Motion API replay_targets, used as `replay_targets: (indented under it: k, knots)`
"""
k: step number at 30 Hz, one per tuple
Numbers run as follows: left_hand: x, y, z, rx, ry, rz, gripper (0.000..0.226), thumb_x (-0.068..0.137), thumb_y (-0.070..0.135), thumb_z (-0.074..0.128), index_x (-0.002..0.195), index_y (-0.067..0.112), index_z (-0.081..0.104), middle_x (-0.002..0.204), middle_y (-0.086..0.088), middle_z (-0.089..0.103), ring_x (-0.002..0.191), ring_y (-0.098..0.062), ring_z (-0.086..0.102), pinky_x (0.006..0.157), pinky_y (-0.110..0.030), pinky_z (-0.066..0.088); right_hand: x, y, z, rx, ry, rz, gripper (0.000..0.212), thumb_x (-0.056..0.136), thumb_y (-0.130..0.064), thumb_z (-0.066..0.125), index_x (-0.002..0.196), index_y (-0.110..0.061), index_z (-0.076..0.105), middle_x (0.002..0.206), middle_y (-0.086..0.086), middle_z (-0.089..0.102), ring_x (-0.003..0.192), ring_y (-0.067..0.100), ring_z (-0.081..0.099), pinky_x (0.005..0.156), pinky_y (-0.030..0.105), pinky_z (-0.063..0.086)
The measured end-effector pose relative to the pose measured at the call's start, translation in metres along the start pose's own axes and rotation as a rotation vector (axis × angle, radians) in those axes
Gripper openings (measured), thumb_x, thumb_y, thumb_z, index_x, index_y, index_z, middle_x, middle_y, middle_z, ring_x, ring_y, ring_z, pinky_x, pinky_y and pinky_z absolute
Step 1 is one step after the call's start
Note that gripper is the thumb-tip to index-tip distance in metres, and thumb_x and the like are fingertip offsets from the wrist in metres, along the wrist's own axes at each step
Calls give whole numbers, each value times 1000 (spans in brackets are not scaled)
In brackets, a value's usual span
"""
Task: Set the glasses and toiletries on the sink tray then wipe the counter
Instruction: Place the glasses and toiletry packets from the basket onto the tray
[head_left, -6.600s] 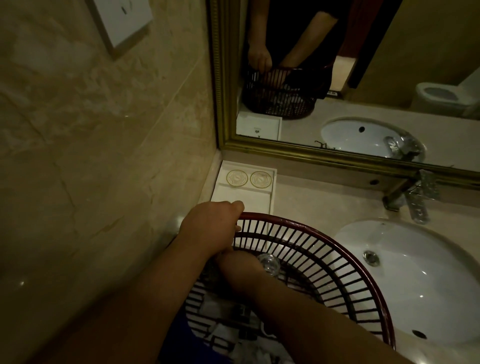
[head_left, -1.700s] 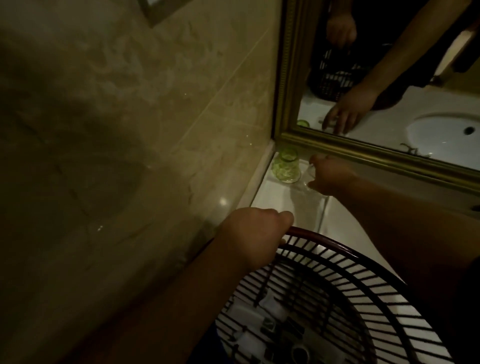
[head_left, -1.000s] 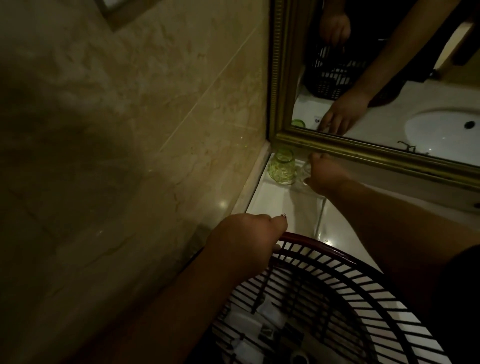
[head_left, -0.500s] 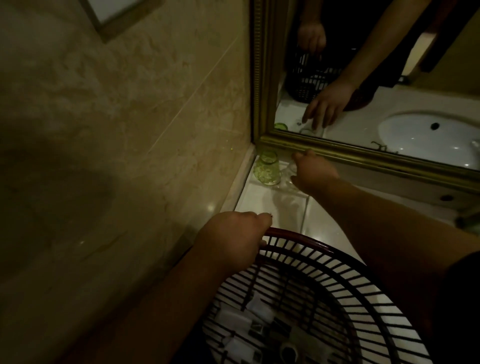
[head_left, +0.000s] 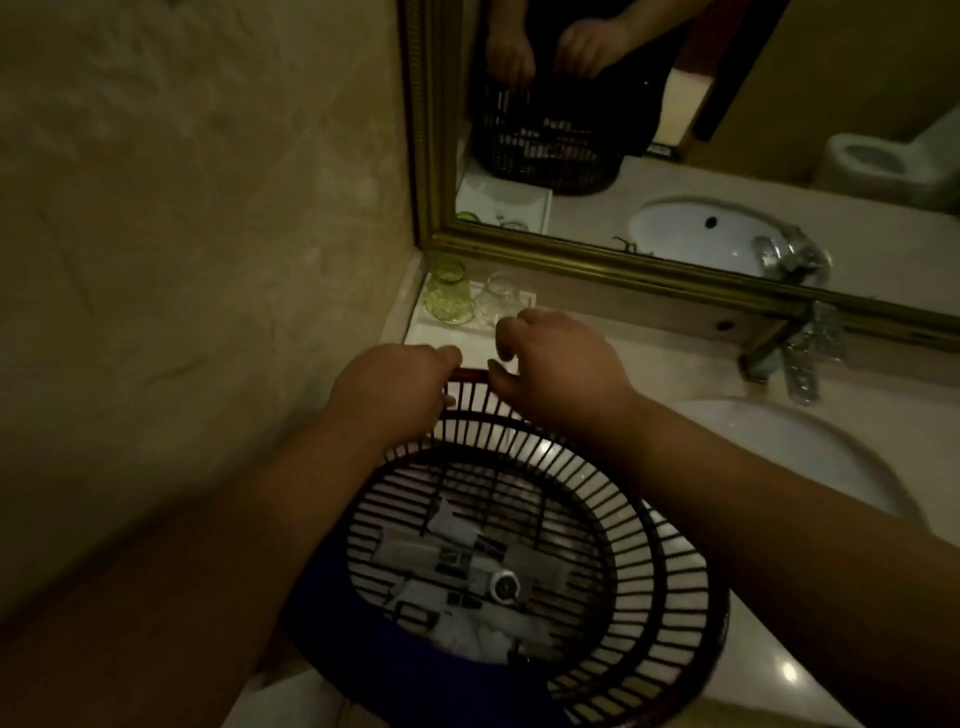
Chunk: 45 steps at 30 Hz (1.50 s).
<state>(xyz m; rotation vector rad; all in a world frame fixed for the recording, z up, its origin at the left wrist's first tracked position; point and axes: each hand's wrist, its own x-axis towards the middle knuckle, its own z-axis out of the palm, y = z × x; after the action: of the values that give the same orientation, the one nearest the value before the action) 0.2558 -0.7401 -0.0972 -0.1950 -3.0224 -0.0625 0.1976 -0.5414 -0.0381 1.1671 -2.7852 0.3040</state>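
Note:
A white tray (head_left: 441, 338) lies in the counter's back left corner, under the mirror. On it stand a green glass (head_left: 448, 293) and a clear glass (head_left: 501, 301), both upside down. My left hand (head_left: 395, 387) grips the far rim of a dark red slatted basket (head_left: 649, 525). My right hand (head_left: 556, 364) hovers just over that rim, in front of the tray, fingers loosely curled and holding nothing. Inside the basket lie white toiletry packets (head_left: 447, 556) and a small round white cap (head_left: 504, 587).
A white sink basin (head_left: 810, 452) is set in the counter to the right, with a chrome faucet (head_left: 795, 358) behind it. The gold-framed mirror (head_left: 571, 254) runs along the back. A marble wall (head_left: 208, 260) closes the left side. Something blue (head_left: 332, 608) lies under the basket.
My right hand let go of the clear glass on the tray and drew back to the basket rim. The left hand kept its grip on the basket.

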Motion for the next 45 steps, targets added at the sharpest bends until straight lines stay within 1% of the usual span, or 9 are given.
replay_targets:
  k: [2, 5, 10, 15, 20, 25, 33, 41, 45]
  knots:
    - [1, -1, 1, 4, 7, -8, 30, 84, 41, 72, 95, 24, 50, 81, -3, 65, 69, -29, 63, 52, -32, 32, -29, -18, 4, 42, -66, -70, 20, 88, -42, 58, 84, -23, 61, 78, -3, 58, 67, 19, 57, 55, 33, 50]
    - [1, -1, 3, 46, 27, 18, 33, 83, 42, 74, 94, 22, 51, 82, -4, 67, 70, -31, 64, 53, -32, 32, -62, -43, 35, 101, -393, -204, 16, 90, -41, 60, 93, -26, 64, 79, -7, 56, 68, 14, 55, 59, 32, 52]
    - [1, -4, 5, 71, 53, 40, 35, 81, 42, 78, 93, 21, 52, 78, -4, 67, 66, -31, 63, 52, -30, 32, -70, -54, 105, 45, -1060, -111, 35, 101, -31, 57, 132, -15, 60, 122, 11, 63, 110, 30, 60, 81, 39, 45]
    - [1, -4, 5, 55, 60, 27, 33, 82, 42, 76, 92, 22, 52, 77, -2, 65, 65, -28, 62, 53, -31, 31, -77, -46, 139, 114, -1218, 29, 40, 102, -31, 54, 138, -14, 59, 132, 14, 60, 118, 32, 57, 96, 43, 47]
    - [0, -4, 4, 44, 58, 27, 32, 83, 40, 77, 90, 21, 52, 74, -1, 64, 63, -27, 61, 50, -30, 30, -73, -43, 132, 127, -1158, 25, 38, 98, -29, 62, 131, -10, 60, 124, 14, 65, 109, 31, 62, 89, 43, 52]
    - [1, -3, 4, 37, 44, 10, 32, 84, 43, 75, 91, 24, 50, 76, 1, 64, 64, -25, 61, 51, -31, 33, -78, -40, 99, -1, -894, -42, 28, 95, -26, 66, 118, -11, 64, 108, 8, 66, 86, 21, 59, 69, 35, 47]
    - [1, -2, 3, 42, 37, -2, 33, 83, 44, 75, 92, 25, 50, 77, 1, 64, 66, -26, 63, 51, -31, 33, -98, -41, 30, 32, -395, -122, 52, 96, -38, 57, 145, -20, 50, 134, 4, 60, 117, 23, 56, 94, 40, 51]
    - [2, -1, -1, 21, -36, -41, 29, 87, 44, 70, 100, 27, 50, 89, 0, 67, 76, -27, 65, 55, -34, 41, -54, -47, -48, -27, -123, -111, 39, 98, -37, 50, 130, -22, 63, 116, -2, 67, 100, 20, 61, 83, 39, 54]
    - [-1, -1, -9, -56, -94, -46, 26, 82, 31, 70, 104, 28, 54, 82, 2, 64, 66, -21, 60, 57, -33, 49, -10, -43, -79, 39, 3, -46, 31, 98, -42, 53, 123, -29, 68, 112, -6, 68, 99, 15, 63, 80, 36, 56]
